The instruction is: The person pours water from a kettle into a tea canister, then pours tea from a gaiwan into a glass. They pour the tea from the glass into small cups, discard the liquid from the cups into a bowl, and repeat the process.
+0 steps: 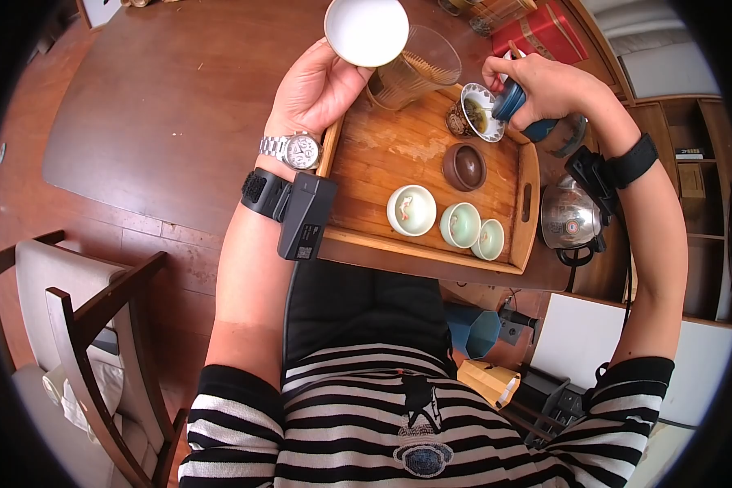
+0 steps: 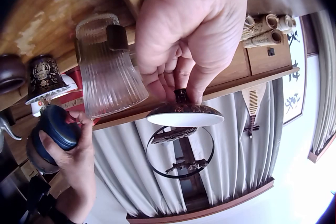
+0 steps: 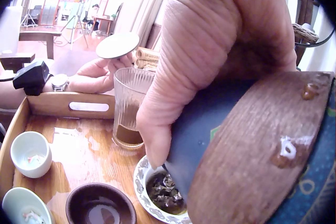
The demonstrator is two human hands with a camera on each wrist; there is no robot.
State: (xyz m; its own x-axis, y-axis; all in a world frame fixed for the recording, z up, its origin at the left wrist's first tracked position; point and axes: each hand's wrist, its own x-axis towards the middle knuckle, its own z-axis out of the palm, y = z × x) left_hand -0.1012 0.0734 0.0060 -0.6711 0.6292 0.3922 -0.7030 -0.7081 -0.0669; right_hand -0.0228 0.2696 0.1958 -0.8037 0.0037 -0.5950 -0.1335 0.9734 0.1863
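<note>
My left hand (image 1: 317,85) pinches a gaiwan lid (image 2: 185,113) by its knob, with the white underside facing up in the head view. My right hand (image 1: 541,81) grips a dark blue vessel (image 2: 59,129) with a wet, brown wooden part (image 3: 257,150). It is tilted right at the rim of the gaiwan bowl (image 1: 481,112), where wet tea leaves (image 3: 165,191) lie in liquid. Close by the left hand stands a ribbed glass jug (image 1: 419,69) with brown liquid low inside. A brown cup (image 1: 464,167) sits nearer me on the wooden tray (image 1: 431,249).
Three pale green cups (image 1: 411,210) line the tray's near side. To its right is a steel kettle (image 1: 573,213), with a red box (image 1: 545,34) farther back. A chair (image 1: 81,309) stands at the left, beside the brown table (image 1: 171,106).
</note>
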